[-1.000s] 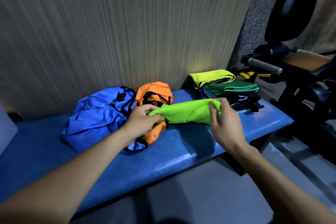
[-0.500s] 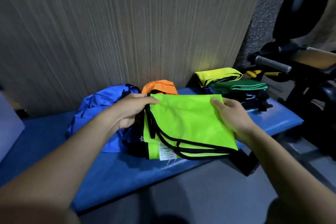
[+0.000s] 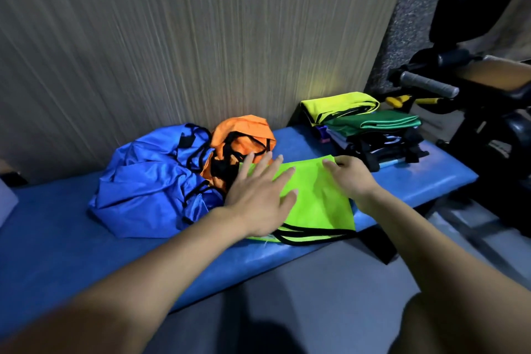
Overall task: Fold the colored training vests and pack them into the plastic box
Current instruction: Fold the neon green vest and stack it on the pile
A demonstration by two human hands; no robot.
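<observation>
Lying flat on the blue bench (image 3: 86, 238), the lime-green vest (image 3: 319, 198) is pressed by the left hand (image 3: 258, 198), fingers straight and spread, while the right hand (image 3: 349, 178) pinches its far right corner. Its black-trimmed edge overhangs the bench front, so the slick fabric could slip off mid-fold, or catch the crumpled orange vest (image 3: 244, 138) it touches. No plastic box is in view.

A single wide-angle camera sits on the person's head and looks forward and down, close over a blue bench (image 3: 71, 238) that runs from 8 o'clock to 3 o'clock across the frame. It faces a ribbed wall (image 3: 201, 37) at 12 o'clock. Both forearms enter from 6 o'clock. The wide lens bends lines near the edges. No second view overlaps it.
</observation>
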